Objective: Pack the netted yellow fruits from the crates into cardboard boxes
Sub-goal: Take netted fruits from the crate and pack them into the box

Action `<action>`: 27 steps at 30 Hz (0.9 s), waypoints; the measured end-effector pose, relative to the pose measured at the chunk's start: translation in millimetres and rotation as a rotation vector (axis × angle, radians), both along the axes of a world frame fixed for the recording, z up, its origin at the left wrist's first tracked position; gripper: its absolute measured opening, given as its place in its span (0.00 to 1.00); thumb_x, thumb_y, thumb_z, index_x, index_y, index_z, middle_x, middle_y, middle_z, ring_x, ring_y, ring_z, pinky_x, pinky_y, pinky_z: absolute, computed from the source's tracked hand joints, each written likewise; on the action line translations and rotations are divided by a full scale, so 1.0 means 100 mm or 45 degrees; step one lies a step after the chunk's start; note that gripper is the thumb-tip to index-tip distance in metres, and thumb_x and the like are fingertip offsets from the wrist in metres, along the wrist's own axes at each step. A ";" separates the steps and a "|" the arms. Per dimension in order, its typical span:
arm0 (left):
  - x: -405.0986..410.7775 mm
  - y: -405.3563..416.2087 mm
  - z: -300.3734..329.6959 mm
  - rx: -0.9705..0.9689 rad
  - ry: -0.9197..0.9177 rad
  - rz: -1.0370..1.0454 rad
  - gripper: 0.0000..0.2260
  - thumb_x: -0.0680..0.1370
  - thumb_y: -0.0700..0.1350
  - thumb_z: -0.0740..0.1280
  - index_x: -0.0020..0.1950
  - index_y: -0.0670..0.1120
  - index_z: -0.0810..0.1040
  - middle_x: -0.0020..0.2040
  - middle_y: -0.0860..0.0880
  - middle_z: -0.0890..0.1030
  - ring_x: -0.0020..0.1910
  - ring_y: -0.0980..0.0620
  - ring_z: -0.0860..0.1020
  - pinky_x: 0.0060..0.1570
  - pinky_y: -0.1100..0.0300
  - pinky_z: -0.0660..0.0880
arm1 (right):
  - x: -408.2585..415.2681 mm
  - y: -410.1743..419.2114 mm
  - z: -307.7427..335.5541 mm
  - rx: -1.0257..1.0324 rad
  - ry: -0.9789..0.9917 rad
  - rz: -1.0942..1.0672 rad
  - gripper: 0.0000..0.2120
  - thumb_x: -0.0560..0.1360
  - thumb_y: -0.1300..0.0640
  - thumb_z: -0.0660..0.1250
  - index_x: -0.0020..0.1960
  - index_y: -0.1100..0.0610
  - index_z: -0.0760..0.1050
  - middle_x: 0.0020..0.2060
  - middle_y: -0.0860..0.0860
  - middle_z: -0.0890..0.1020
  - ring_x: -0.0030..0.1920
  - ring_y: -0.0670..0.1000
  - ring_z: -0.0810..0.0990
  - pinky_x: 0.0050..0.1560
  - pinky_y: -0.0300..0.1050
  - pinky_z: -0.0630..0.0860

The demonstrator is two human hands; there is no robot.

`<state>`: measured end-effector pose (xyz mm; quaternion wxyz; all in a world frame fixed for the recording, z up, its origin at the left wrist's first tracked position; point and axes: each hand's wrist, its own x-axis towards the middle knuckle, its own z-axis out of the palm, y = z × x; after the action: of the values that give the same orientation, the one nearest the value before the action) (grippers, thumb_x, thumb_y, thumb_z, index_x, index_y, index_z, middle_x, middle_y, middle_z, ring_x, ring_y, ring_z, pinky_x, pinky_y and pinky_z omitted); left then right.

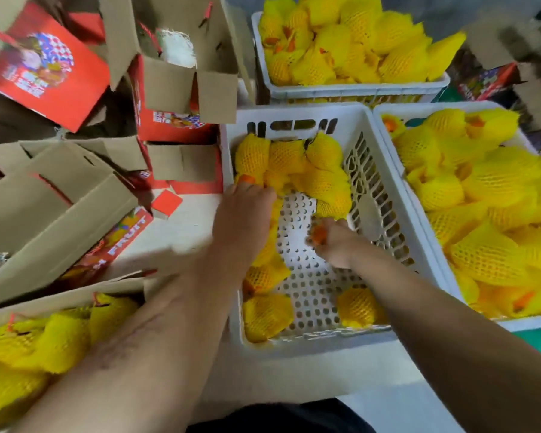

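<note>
crates of white perforated plastic take up the right half. the right crate (394,118) is heaped with fruits in yellow foam netting, orange skin showing at some open ends; its right side is cut off. the far crate (350,90) is piled just as high. the middle crate (297,117) is mostly bare, its holed floor showing, with netted fruits (294,164) bunched along the far wall, a few down the left wall and two at the near corners. cardboard boxes (175,79) stand open on the left, brown inside, red printed outside, flaps up; one holds a white net pad. the near box (66,296) at lower left holds netted fruits, partly hidden by the left forearm. left hand (247,210) reaches into the middle crate, fingers curled down on a netted fruit at the far left; the fingertips are hidden. right hand (331,242), blurred, is closed round a fruit (319,235) with orange showing, near the crate's right wall.
</note>
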<state>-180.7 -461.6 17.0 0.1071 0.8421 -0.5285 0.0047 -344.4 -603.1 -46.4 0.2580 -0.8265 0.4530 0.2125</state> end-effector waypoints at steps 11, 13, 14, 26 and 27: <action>0.05 -0.01 -0.06 -0.073 0.044 0.451 0.20 0.82 0.40 0.61 0.73 0.53 0.74 0.71 0.50 0.71 0.69 0.41 0.64 0.67 0.52 0.67 | 0.64 0.46 -0.38 -0.113 -0.248 0.571 0.50 0.70 0.51 0.74 0.81 0.39 0.46 0.79 0.58 0.51 0.77 0.67 0.56 0.72 0.65 0.63; 0.04 -0.02 -0.06 -0.072 0.037 0.452 0.22 0.81 0.39 0.62 0.73 0.54 0.73 0.72 0.51 0.70 0.69 0.41 0.63 0.66 0.54 0.66 | 0.60 0.48 -0.37 -0.024 -0.326 0.564 0.54 0.66 0.47 0.77 0.81 0.41 0.45 0.77 0.55 0.50 0.76 0.65 0.54 0.73 0.65 0.61; 0.04 -0.02 -0.07 -0.062 0.039 0.449 0.24 0.80 0.38 0.63 0.74 0.55 0.73 0.72 0.51 0.69 0.69 0.42 0.63 0.66 0.55 0.66 | 0.58 0.48 -0.36 0.054 -0.370 0.589 0.55 0.64 0.45 0.77 0.80 0.43 0.46 0.77 0.52 0.49 0.76 0.63 0.51 0.73 0.64 0.59; 0.04 -0.07 -0.04 0.172 -0.082 0.373 0.22 0.79 0.41 0.67 0.72 0.55 0.74 0.72 0.50 0.68 0.75 0.37 0.57 0.77 0.48 0.58 | 0.48 0.36 -0.30 0.122 -0.739 0.344 0.54 0.62 0.45 0.84 0.78 0.56 0.57 0.69 0.56 0.62 0.69 0.59 0.65 0.71 0.54 0.66; 0.04 -0.07 -0.03 0.183 -0.101 0.358 0.21 0.79 0.41 0.68 0.72 0.54 0.75 0.72 0.49 0.69 0.76 0.37 0.56 0.79 0.47 0.54 | 0.45 0.33 -0.32 0.157 -0.677 0.365 0.54 0.62 0.46 0.83 0.78 0.53 0.55 0.67 0.55 0.61 0.65 0.59 0.69 0.65 0.53 0.71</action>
<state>-176.7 -468.9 13.7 0.0240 0.9125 -0.4082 0.0149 -299.4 -570.1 -78.4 0.3844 -0.8914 0.2348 0.0501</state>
